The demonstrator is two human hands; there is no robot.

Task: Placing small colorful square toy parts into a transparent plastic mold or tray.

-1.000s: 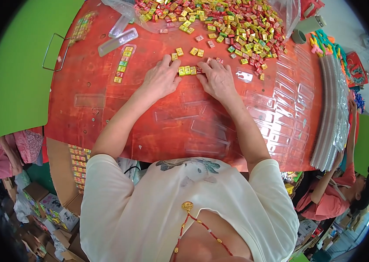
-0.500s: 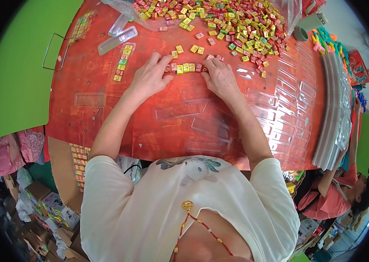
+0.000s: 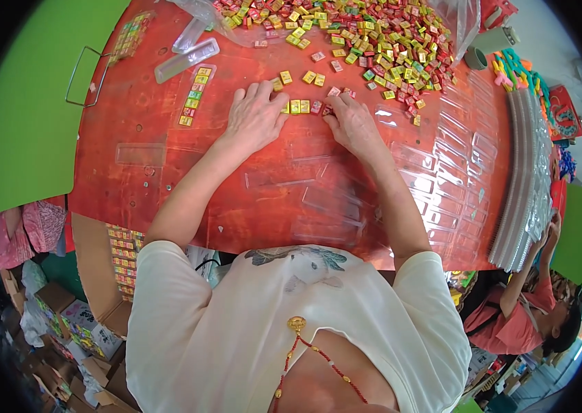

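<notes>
A short row of small yellow and red boxes (image 3: pixel 305 107) lies on the red tabletop between my hands. My left hand (image 3: pixel 255 118) curls over the row's left end, its fingers hiding the boxes there. At the right end, the fingers of my right hand (image 3: pixel 355 127) are bent around the last red boxes, partly covering them. Just beyond the row lie a few loose yellow boxes (image 3: pixel 314 78). To the left, a clear plastic tray (image 3: pixel 187 102) holds a single line of yellow and green boxes.
A large heap of small boxes (image 3: pixel 401 51) covers the far side. Clear trays (image 3: pixel 449 182) spread over the right, beside a long nested stack of trays (image 3: pixel 515 179). A cardboard carton (image 3: pixel 91 265) with filled packs stands at lower left. Another person (image 3: pixel 515 313) is at far right.
My left hand has slid right along the row and now covers boxes that showed before. My right hand stays nearly in place. The other person's arms have shifted.
</notes>
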